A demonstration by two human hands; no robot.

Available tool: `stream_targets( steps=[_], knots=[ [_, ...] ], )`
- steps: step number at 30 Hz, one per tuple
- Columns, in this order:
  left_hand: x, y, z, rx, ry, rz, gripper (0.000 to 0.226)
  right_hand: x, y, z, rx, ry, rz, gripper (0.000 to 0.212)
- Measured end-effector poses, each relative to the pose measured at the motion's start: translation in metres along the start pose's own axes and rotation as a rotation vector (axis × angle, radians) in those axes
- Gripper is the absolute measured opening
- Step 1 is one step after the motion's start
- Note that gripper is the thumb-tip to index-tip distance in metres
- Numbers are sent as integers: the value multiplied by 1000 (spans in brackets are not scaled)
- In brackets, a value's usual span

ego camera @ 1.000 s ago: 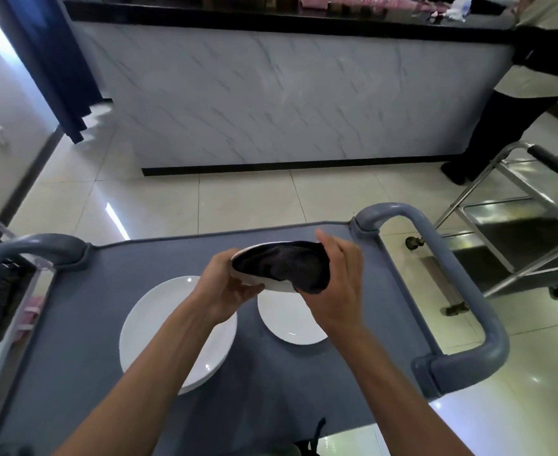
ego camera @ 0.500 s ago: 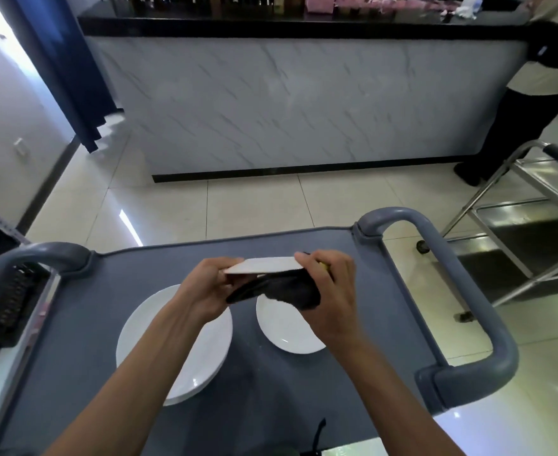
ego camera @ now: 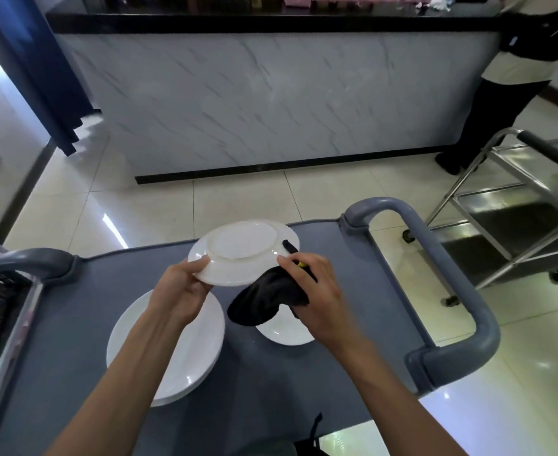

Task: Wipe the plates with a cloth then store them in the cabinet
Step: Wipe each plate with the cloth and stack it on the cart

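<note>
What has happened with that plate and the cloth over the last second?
The held plate was flipped over: its underside now faces up. The black cloth, earlier inside it, now hangs below its edge in the right hand. The left hand still grips the rim. Both plates on the cart stayed put.

Held plate (ego camera: 243, 253): a second ago I saw its face turned toward me with the cloth lying inside; half a second ago it was edge-on; now I see its underside and foot ring, tilted up toward me.
Black cloth (ego camera: 266, 299): I see it out of the plate's bowl now, hanging below the plate's right rim, one end poking over the far edge.
Right hand (ego camera: 317, 296): it has dropped from the plate's rim to grip the bunched cloth beneath it.
Left hand (ego camera: 180, 291): its thumb now lies on the upturned underside at the left rim.
</note>
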State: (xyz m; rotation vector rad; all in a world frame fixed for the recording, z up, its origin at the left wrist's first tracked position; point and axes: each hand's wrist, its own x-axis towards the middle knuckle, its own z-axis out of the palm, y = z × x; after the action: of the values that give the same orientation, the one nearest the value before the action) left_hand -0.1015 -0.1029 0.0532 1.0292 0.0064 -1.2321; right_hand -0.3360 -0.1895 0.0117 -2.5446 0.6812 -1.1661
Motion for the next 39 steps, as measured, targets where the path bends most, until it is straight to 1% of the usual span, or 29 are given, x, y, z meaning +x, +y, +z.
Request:
stream_targets(
  steps=[3,5,6,9,11,14,20,24,27,29,32,37,39],
  knots=[
    [-1,3,-5,-9,-28,55,34,-3,-4,0,2,-30,50,81],
    [-2,5,-9,-36,-31,70,35,-4,-10,0,16,-48,94,80],
    [-2,6,-11,-46,-29,77,34,-4,-14,0,28,-51,110,75],
    [-1,8,-17,-49,-28,98,33,-3,-24,-2,56,-32,102,49],
    [-2,10,-21,-31,-32,119,36,-2,-29,-2,64,-11,84,41],
    [-4,11,-27,21,-33,156,43,2,-35,1,83,21,92,35],
    [-13,18,-38,96,-90,239,51,15,-53,10,182,53,210,41],
    [-19,17,-45,194,-138,273,48,40,-68,20,252,167,324,46],
    [-22,12,-48,234,-162,283,50,64,-78,31,251,259,381,41],
    [-23,9,-51,242,-160,281,50,77,-81,36,253,292,403,40],
    [-25,6,-55,253,-172,275,49,88,-82,43,214,260,409,41],
    [-28,3,-60,238,-188,263,43,76,-90,59,144,107,389,45],
    [-28,2,-64,230,-187,251,39,69,-90,63,45,28,370,53]
  ],
)
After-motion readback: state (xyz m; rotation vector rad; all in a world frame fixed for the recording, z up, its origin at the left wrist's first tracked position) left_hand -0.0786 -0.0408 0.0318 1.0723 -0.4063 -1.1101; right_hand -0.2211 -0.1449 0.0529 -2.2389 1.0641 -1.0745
